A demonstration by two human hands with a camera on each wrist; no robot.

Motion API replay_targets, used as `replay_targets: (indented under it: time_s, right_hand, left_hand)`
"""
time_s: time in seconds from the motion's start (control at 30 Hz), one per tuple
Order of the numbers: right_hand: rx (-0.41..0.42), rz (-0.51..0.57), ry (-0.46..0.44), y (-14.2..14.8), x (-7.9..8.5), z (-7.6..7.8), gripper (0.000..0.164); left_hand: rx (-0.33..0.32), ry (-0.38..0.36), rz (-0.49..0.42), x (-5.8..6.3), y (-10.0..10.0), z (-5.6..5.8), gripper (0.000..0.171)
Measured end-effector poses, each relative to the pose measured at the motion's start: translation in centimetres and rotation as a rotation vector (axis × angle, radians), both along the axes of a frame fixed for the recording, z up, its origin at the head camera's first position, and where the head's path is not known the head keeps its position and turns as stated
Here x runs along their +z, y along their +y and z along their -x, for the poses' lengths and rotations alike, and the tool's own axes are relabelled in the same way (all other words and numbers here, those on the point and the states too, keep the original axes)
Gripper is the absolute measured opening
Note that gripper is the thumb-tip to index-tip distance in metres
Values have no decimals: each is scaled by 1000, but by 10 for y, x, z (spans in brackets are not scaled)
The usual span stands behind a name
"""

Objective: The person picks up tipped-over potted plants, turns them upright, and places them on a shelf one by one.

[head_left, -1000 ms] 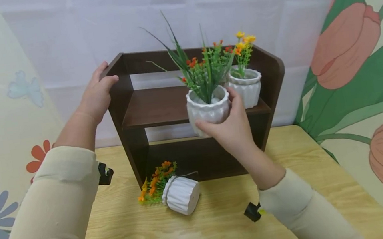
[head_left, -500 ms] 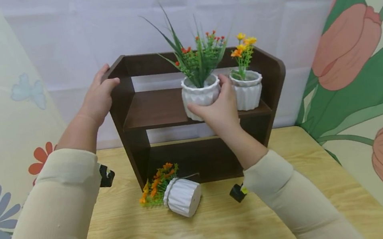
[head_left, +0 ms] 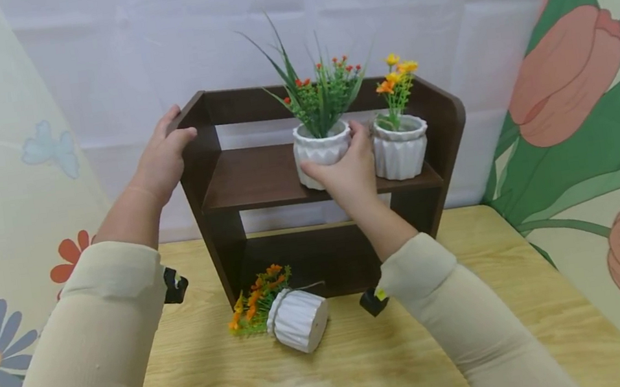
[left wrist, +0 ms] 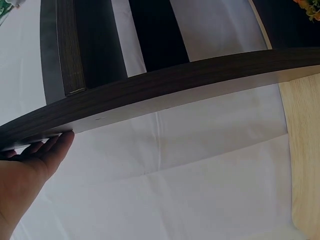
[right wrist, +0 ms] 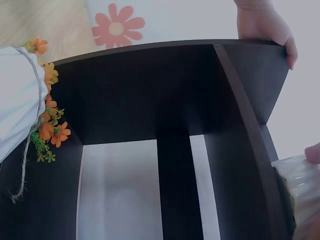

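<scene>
My left hand (head_left: 160, 155) grips the top of the left side panel of a dark brown two-tier shelf (head_left: 253, 184), thumb inside and fingers over the outer face. In the left wrist view, the fingertips (left wrist: 62, 142) lie against that panel. With thumb and fingers, my right hand (head_left: 349, 172) holds a white fluted flower pot (head_left: 316, 153) with long grass blades and small red flowers. Its base is at the upper board, near the front edge. Just right of it stands a similar white pot (head_left: 401, 154) with yellow-orange flowers, upright on the same board.
A third white pot (head_left: 298, 320) with orange flowers (head_left: 259, 297) lies on its side on the wooden table (head_left: 241, 385), in front of the lower tier. A white cloth (head_left: 241, 26) hangs behind the shelf, and a tulip-patterned wall (head_left: 571, 74) stands at the right.
My right hand has moved the red-flowered pot back and slightly left, from in front of the shelf onto the upper board. My left hand has kept its grip on the side panel.
</scene>
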State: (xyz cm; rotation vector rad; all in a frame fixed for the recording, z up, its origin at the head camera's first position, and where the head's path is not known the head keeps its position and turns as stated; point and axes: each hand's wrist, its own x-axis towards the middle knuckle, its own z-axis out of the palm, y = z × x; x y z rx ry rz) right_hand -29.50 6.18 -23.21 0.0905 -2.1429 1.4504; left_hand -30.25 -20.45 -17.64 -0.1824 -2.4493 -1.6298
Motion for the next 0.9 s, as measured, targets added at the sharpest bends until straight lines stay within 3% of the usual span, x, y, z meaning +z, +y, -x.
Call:
replay_targets:
  time_s: [0.37, 0.9]
  right_hand:
    - [-30, -17, -65, -2, -2, 12, 106]
    - [-21, -4, -25, -2, -7, 15, 102]
  left_hand:
    - [0, -2, 12, 2, 3, -3, 66]
    - [4, 0, 1, 1, 0, 2, 67]
